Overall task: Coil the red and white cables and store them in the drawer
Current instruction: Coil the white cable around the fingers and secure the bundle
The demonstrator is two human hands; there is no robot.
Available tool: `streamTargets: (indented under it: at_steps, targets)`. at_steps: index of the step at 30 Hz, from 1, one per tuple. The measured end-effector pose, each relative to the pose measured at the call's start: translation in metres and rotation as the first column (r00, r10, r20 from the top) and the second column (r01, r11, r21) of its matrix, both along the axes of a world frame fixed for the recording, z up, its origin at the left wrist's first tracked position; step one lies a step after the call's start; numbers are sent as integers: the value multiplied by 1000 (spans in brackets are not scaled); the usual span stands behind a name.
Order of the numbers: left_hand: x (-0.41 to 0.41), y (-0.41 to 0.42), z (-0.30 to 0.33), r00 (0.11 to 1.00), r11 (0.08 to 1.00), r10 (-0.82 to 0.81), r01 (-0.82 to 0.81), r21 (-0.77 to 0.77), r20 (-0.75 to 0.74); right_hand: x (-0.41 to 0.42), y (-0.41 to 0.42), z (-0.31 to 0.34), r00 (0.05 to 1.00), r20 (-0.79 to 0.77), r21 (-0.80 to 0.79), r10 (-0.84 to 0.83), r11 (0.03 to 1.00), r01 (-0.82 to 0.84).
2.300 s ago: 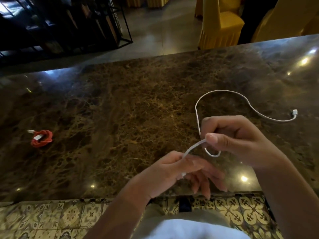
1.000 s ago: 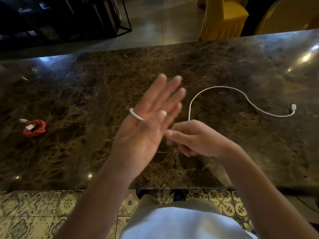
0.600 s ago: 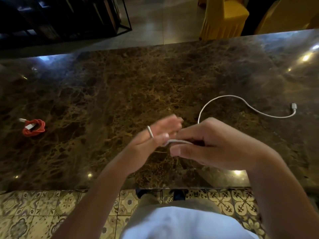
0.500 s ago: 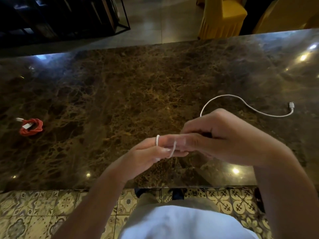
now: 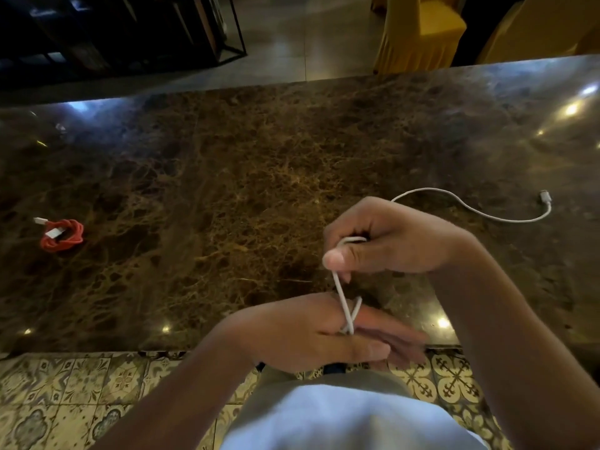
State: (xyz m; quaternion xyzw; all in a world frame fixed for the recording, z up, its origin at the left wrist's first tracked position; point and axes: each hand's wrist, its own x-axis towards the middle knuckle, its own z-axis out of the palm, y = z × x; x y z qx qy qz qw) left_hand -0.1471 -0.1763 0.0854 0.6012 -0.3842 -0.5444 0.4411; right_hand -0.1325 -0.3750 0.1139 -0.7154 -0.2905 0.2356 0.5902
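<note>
Right now my left hand [image 5: 311, 332] lies flat and low at the near edge of the marble table [image 5: 259, 177], fingers straight and pointing to the right, with the white cable [image 5: 347, 306] looped around them. Two strands cross over the back of those fingers, just past the knuckles, and meet on the near side above my thumb. My right hand [image 5: 383, 241] hovers just above and beyond the left, fingers curled, pinching the same cable between thumb and forefinger; a short bend of it shows at the top of that grip, and one strand drops from under my thumb straight down to the wrapped fingers. Behind my right hand the loose length of the cable runs out across the tabletop to the right in a soft wave and ends in a small plug [image 5: 545, 197] that lies on the stone, well apart from both hands. Far to the left, the red cable [image 5: 63, 237] sits on the table already wound into a tight little bundle, its white connectors resting at the top of the coil. Beyond the far edge of the table stand yellow-covered chairs [image 5: 418, 30], and patterned floor tiles [image 5: 81, 394] show below the near edge.
</note>
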Motion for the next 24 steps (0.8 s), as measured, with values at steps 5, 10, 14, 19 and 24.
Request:
streamTargets:
  at_steps: [5, 10, 14, 19, 24]
  targets:
    - [1, 2, 24, 969, 958, -14, -58, -282, -247, 2, 10, -43, 956, -291, 285, -40, 950, 126]
    - [11, 17, 27, 966, 905, 215, -252, -344, -141, -5, 1, -67, 923, -312, 224, -226, 927, 302]
    - [19, 20, 30, 948, 879, 297, -319, -354, -115, -19, 6, -81, 900, -314, 138, -303, 923, 359]
    - [36, 20, 16, 880, 814, 442, -475, -336, -174, -33, 28, -68, 901, -195, -47, -388, 921, 387]
    - [51, 23, -3, 762, 706, 579, -647, -288, -291, -45, 41, -52, 890, 37, -374, -454, 820, 434]
